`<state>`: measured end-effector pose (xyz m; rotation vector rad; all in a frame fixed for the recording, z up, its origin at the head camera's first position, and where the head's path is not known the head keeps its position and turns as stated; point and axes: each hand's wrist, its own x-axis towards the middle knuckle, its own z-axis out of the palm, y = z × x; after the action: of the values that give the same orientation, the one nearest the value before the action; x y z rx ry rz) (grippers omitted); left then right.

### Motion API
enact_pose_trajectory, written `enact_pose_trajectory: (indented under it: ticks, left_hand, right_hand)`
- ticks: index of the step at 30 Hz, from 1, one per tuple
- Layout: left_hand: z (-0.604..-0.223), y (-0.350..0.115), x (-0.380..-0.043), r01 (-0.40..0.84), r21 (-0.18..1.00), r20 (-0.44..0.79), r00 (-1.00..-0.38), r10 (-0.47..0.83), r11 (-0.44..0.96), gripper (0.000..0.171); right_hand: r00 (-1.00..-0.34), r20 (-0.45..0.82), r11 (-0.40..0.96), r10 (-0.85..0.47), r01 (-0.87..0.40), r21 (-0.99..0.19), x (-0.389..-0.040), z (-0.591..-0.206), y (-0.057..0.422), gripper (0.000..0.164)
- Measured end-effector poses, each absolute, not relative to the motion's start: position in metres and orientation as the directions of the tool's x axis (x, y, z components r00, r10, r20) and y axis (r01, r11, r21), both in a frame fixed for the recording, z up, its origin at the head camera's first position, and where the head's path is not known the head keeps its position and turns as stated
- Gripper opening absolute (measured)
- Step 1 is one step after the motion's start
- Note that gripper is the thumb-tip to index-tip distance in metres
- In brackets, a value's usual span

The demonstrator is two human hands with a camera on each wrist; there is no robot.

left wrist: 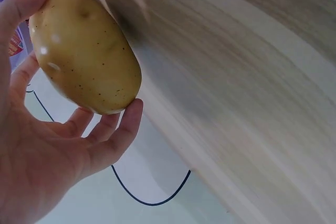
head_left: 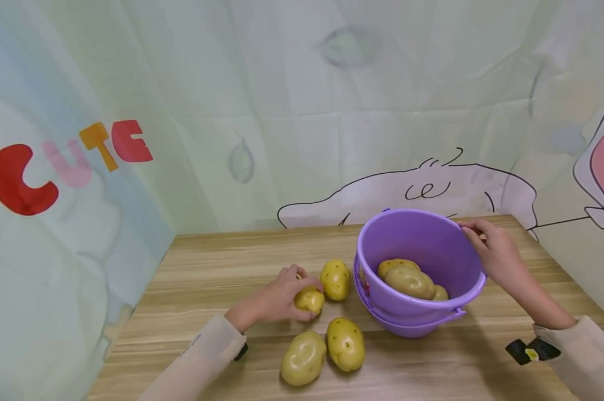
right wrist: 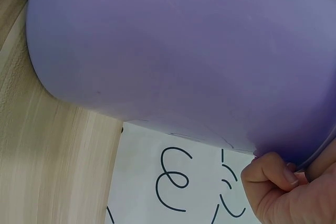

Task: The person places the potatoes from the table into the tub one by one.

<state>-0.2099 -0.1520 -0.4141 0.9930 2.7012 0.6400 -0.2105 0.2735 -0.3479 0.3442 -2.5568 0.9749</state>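
My left hand (head_left: 285, 295) grips a yellow potato (head_left: 309, 301) left of the bucket; in the left wrist view the thumb and fingertips span that speckled potato (left wrist: 86, 53). With curled fingers my right hand (head_left: 497, 249) pinches the right rim of a purple bucket (head_left: 407, 309), which tilts toward the left. Inside it lie several potatoes (head_left: 409, 282). Close to the left hand, another yellow potato (head_left: 335, 279) rests on the table by the bucket. Nearer the front are a pale potato (head_left: 304, 358) and a yellow potato (head_left: 345, 344), side by side.
The wood-grain table (head_left: 206, 267) ends at the back against a printed cloth backdrop (head_left: 221, 111). The bucket's purple handle (head_left: 432, 324) hangs down along its near side.
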Motion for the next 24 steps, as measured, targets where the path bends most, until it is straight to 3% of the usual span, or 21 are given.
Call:
enact_pose_trajectory:
  ticks: [24]
  left_hand:
    - [-0.401, -0.154, -0.212, 0.613, 0.432, 0.024, -0.741, 0.671, 0.661, 0.045]
  right_hand:
    - [-0.900, 0.428, 0.734, -0.087, -0.348, -0.583, -0.212, -0.347, 0.273, 0.025]
